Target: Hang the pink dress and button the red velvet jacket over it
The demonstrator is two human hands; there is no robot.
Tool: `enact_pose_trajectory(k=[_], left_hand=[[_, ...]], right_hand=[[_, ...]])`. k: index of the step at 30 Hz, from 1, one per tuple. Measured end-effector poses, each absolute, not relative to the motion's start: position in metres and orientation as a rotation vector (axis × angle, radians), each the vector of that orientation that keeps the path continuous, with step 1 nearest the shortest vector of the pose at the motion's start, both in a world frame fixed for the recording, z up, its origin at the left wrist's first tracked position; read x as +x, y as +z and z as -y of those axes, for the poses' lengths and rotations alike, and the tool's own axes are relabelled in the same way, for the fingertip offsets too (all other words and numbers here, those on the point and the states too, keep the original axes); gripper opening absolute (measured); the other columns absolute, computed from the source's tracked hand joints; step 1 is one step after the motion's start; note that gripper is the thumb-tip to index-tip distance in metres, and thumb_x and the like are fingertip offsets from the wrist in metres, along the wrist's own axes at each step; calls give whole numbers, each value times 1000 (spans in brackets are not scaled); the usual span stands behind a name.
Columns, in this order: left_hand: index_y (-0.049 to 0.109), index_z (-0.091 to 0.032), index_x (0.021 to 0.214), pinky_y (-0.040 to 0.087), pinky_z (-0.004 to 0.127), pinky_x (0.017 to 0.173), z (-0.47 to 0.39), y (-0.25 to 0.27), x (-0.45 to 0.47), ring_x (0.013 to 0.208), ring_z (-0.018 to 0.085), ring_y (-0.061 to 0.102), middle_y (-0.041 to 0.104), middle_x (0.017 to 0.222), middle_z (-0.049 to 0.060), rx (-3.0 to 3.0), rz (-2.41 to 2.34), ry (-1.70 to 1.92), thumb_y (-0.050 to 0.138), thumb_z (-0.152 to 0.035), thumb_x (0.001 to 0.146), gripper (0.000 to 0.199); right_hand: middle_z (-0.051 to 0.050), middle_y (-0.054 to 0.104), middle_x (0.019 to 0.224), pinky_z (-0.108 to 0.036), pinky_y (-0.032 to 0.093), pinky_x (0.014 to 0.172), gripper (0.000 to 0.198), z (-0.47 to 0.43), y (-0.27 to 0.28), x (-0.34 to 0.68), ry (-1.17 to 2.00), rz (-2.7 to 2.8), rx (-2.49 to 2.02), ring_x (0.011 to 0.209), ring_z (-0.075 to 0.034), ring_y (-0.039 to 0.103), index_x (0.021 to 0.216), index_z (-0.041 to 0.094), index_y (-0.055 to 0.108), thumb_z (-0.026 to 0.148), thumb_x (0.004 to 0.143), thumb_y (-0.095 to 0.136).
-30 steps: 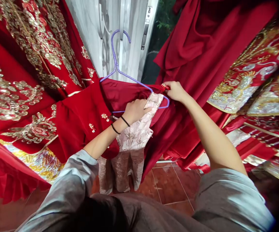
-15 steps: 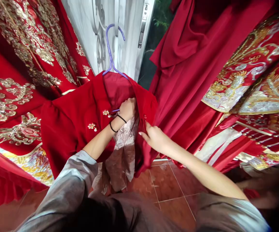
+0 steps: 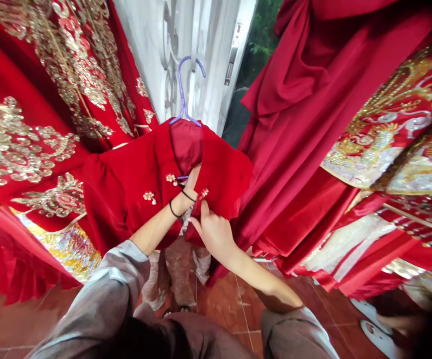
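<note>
A red velvet jacket (image 3: 133,179) with gold flower-shaped buttons (image 3: 149,197) hangs in front of me on a purple hanger (image 3: 182,89). My left hand (image 3: 191,185), with two dark bands at the wrist, reaches into the front opening. The jacket's front panel covers its fingers. My right hand (image 3: 216,233) pinches the edge of the front panel on the right, just below a flower button (image 3: 204,193). Pale shiny fabric (image 3: 178,271) shows below the jacket's hem.
Red garments with gold sequins (image 3: 32,134) hang at the left. Plain red drapery (image 3: 294,114) and embroidered red pieces (image 3: 372,134) hang at the right. A white metal door (image 3: 216,75) stands behind the hanger. Reddish tiles (image 3: 223,304) cover the floor. Pale footwear (image 3: 378,336) shows at lower right.
My right hand has moved left with the front panel's edge, narrowing the opening. The panel now hides most of my left hand. The whole view has shifted slightly.
</note>
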State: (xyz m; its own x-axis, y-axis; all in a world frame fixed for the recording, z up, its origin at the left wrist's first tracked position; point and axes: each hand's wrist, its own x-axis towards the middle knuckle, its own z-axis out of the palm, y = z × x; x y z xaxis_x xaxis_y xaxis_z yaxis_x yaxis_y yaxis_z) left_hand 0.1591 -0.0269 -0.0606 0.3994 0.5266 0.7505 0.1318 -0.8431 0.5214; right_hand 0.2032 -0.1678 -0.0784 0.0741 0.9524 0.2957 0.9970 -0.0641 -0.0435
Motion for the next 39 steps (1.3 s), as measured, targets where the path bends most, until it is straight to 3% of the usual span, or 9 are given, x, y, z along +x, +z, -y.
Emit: enact_pose_trajectory(k=[5,9,14,18,21,24,28,33,39], left_hand=[[67,-17,103,46,49,106,50,-64,110,116,25,59,66,115,10,2536,-720,2088,50,-22,93,20],[67,-22,99,49,47,101,62,-44,33,102,20,63,66,96,4,2218,-914,2733,51,-20,91,18],[47,-13,142,26,55,119,27,-33,-19,139,33,38,48,146,16,2186,-1726,2145,55,-46,90,63],[23,0,152,16,52,122,0,-70,-4,150,34,19,24,158,27,2049,-1842,1893,45,-53,92,83],[13,1,154,12,53,121,6,-102,17,153,35,3,7,162,29,1962,-1861,1865,36,-54,94,84],[29,-3,148,20,57,116,33,-124,35,147,40,22,27,153,31,1802,-1933,2134,36,-65,90,85],[56,-10,118,41,56,96,62,-134,48,112,40,55,59,114,23,1890,-2052,2069,52,-72,80,72],[51,-11,127,51,36,73,63,-131,48,86,28,67,69,95,15,2036,-1891,1559,47,-38,95,42],[51,-12,128,54,32,78,81,-139,52,87,24,72,70,111,18,2163,-1663,1531,40,-25,97,34]], right_hand=[[-9,75,90,-28,57,68,39,175,-63,252,-261,1714,-1623,75,-19,73,114,14,67,43,100,44],[-14,69,118,-39,52,97,38,134,-43,308,-662,1480,-1354,109,-23,65,120,16,65,39,98,44],[-18,51,141,-50,42,108,75,74,-34,348,-568,1746,-1496,127,-31,50,151,15,35,51,89,55],[-17,59,126,-48,47,100,70,68,-41,341,-556,1623,-1595,111,-30,57,148,16,40,52,90,53],[-20,47,142,-56,39,106,69,85,-48,319,-717,1488,-1606,127,-35,46,149,15,37,49,91,51],[-23,47,140,-58,36,106,62,108,-65,281,-853,1305,-1520,130,-37,43,144,12,41,45,92,49],[-20,62,108,-45,51,85,63,118,-94,230,-599,1397,-1516,100,-30,60,131,9,50,53,87,55],[-19,67,111,-41,56,87,51,105,-108,221,-212,1389,-1626,104,-27,65,135,6,46,33,92,39],[-20,62,130,-34,55,95,50,118,-118,223,-97,1464,-1452,115,-22,65,136,8,47,30,93,33]])
